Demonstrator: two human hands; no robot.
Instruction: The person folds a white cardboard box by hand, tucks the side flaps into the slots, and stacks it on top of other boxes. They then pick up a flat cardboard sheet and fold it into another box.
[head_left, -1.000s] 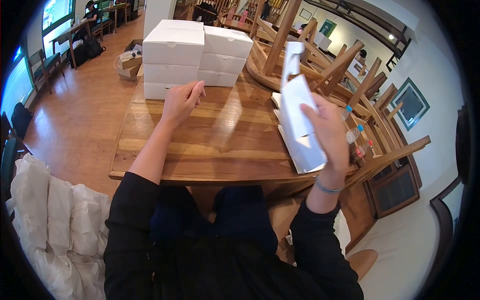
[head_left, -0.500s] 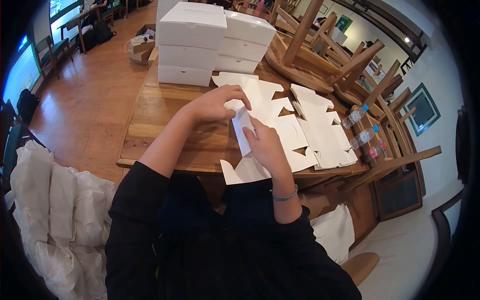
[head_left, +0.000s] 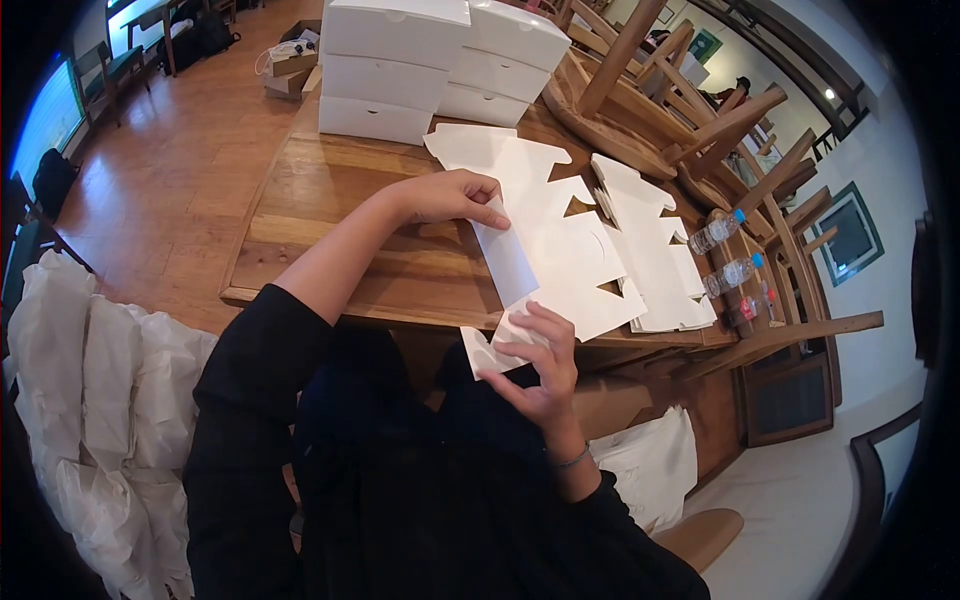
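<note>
A flat white cardboard box blank (head_left: 560,235) lies on the wooden table with its left side panel folded up. My left hand (head_left: 450,197) pinches the far end of that raised panel between thumb and fingers. Over the blank's near corner flap (head_left: 482,353), which hangs past the table edge, is my right hand (head_left: 543,365). Its fingers are spread and curved, with the thumb apart, and the fingertips are at the flap. To the right lies a stack of more flat white blanks (head_left: 650,245).
Assembled white boxes (head_left: 385,65) stand stacked at the back of the wooden table (head_left: 300,240). Upturned wooden stools (head_left: 620,120) are at the back right, plastic bottles (head_left: 728,275) at the right edge. White bags (head_left: 110,390) are piled at lower left.
My right hand has left the middle of the folded panel, moved toward me to the near flap and spread its fingers. My left hand stays at the panel's far end, its fingers now closed on it.
</note>
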